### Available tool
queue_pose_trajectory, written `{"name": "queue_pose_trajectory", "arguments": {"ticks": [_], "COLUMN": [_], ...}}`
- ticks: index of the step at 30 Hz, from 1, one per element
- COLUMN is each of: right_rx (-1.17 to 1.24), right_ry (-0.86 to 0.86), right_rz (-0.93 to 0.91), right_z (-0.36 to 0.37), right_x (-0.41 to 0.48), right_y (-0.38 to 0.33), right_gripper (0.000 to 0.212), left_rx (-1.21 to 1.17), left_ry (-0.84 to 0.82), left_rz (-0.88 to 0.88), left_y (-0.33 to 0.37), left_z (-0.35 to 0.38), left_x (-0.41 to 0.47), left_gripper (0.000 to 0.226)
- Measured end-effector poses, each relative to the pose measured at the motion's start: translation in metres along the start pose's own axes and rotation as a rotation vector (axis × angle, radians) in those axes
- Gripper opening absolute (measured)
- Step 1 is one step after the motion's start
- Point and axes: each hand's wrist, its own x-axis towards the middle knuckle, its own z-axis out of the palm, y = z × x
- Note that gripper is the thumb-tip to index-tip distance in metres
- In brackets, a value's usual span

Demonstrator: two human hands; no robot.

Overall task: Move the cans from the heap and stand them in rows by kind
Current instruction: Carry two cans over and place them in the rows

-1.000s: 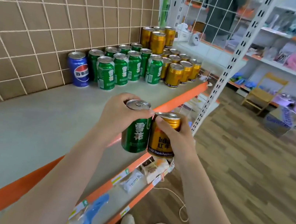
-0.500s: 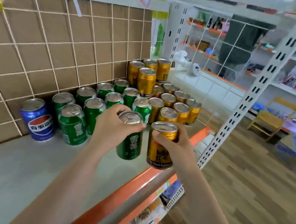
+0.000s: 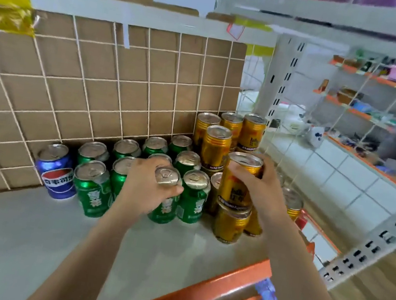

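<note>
I see both hands out over the grey shelf [image 3: 22, 238], each with a can. The left hand [image 3: 145, 188] grips a green can [image 3: 164, 208] from the side and above, fingers [image 3: 172, 189] curled round its upper half. That can is upright at the front of the green group, just beside another green can [image 3: 192, 201] on its right. Its base looks level with its neighbours, though I cannot tell whether it rests on the shelf.

The right hand [image 3: 261, 185] wraps a gold can [image 3: 235, 184], thumb in front and fingers round the far side. The can is upright, directly over a second gold can [image 3: 229, 223] that stands at the front of the gold group. The 2 appear to touch, base to rim.

Behind them more gold cans [image 3: 216, 145] stand 2 high towards the corner. To the left the green cans [image 3: 92, 190] stand in 2 rough rows, and 1 blue can [image 3: 58, 174] stands at the far left end, against the wire grid [image 3: 98, 82] (cardboard sits behind its mesh). The shelf's orange front edge [image 3: 217, 282] runs below the right forearm.
</note>
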Motion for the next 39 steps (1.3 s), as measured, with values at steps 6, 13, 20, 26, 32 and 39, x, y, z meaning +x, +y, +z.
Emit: {"name": "queue_pose_trajectory", "arguments": {"ticks": [6, 13, 20, 26, 32, 39], "right_rx": [0.008, -0.064, -0.042, -0.077, -0.189, -0.316], "right_ry": [-0.051, -0.115, -0.144, -0.141, -0.110, -0.092], "right_rz": [-0.036, -0.050, -0.077, -0.098, -0.176, -0.185], "right_z": [-0.018, -0.028, -0.028, -0.019, -0.020, -0.021], "right_x": [0.047, 0.090, 0.124, 0.137, 0.133, 0.129], "right_y": [0.004, 0.018, 0.017, 0.017, 0.019, 0.020], "right_gripper": [0.049, 0.061, 0.043, 0.060, 0.054, 0.068], "left_rx": [0.087, 0.169, 0.307, 0.336, 0.321, 0.309], "left_ry": [0.020, 0.133, 0.136, 0.130, 0.132, 0.137], "left_rz": [-0.172, -0.252, -0.228, -0.253, -0.272, -0.291], "left_y": [-0.005, -0.006, 0.006, 0.010, 0.008, 0.006], "left_z": [0.011, 0.023, 0.019, 0.022, 0.024, 0.027], "left_x": [-0.003, -0.010, -0.011, -0.011, -0.011, -0.013], "left_gripper": [0.061, 0.064, 0.068, 0.072, 0.073, 0.076]}}
